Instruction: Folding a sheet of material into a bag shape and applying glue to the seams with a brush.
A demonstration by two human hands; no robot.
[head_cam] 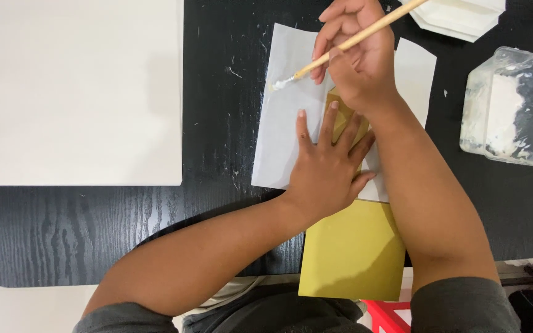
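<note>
A black wood-grain surface (94, 234) fills the view, flecked here and there with white smears. Largest on it is one big white sheet (84, 92), lying flat at the upper left, well apart from the hands. Next comes one gold-coloured card (353, 253), whose near end hangs past the edge of the surface toward the person; its far end runs under a smaller sheet of pale paper (285, 129) (one only, with a clipped far-right corner), and a bit of gold shows between the two hands.

At the right stands one clear plastic tub (507, 105), rectangular, smeared inside with white paste. At the top edge lies one white folded paper piece (458, 18), partly cut off by the frame, so its shape cannot be told fully.

Two hands are at work. The left hand (328, 169) lies flat, fingers (302, 129) spread wide, pressing down on the pale paper and the gold card and gripping nothing. The right hand (356, 58) is closed around one thin wooden paintbrush (353, 42), fingers pinched on the handle; the brush slants down to the left, and its bristle tip, loaded with white paste, touches the pale paper near that sheet's far-left part, beside a small white dab.
</note>
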